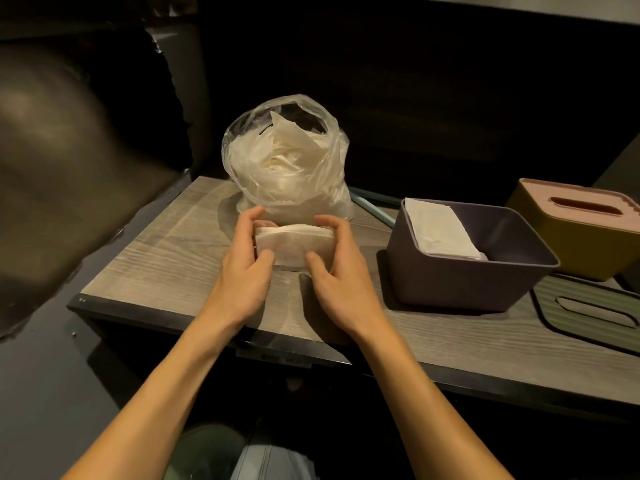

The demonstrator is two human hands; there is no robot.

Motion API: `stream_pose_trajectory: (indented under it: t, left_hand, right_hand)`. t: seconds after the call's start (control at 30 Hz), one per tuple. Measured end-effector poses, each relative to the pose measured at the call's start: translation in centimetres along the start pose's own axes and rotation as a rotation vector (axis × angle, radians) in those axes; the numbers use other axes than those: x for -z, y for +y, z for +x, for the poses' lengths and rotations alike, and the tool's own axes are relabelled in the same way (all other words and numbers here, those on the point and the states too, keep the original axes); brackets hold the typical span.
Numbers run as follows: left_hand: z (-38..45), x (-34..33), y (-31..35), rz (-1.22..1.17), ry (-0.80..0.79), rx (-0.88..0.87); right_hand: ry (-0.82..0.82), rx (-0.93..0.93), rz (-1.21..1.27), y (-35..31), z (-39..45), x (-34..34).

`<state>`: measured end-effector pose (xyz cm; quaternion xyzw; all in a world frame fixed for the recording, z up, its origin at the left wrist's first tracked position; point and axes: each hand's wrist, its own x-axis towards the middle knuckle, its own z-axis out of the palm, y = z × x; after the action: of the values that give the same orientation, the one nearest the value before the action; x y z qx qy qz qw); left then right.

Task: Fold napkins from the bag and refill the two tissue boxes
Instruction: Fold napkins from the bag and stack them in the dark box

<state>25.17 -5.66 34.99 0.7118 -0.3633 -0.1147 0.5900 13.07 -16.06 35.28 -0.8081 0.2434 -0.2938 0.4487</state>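
With your left hand (pixel 247 263) and right hand (pixel 337 268) clamping their fingers on the ends of a folded napkin stack (pixel 294 245) above the desk (pixel 166 268), before the plastic bag (pixel 287 157), you are squaring edges best kept flush for the open purple tissue box (pixel 464 275).

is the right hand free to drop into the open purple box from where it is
Probably not yet: the right hand and left hand both grip the napkin stack. The path to the purple box looks unobstructed.
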Motion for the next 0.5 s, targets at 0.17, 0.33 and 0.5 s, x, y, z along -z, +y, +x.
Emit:
stream_pose_trajectory:
  t: [0.17, 0.33, 0.5]
  left_hand:
    - [-0.2, -0.6, 0.2, 0.052, -0.16, -0.006]
    - [0.1, 0.0, -0.4, -0.08, 0.048, -0.003]
    - [-0.1, 0.0, -0.9, -0.059, 0.052, 0.048]
  right_hand:
    - [0.019, 0.018, -0.025, 0.2, 0.1, -0.2]
    - [0.157, 0.013, 0.0, 0.5, 0.3, 0.2]
    - [0.175, 0.024, -0.014, 0.5, 0.3, 0.3]
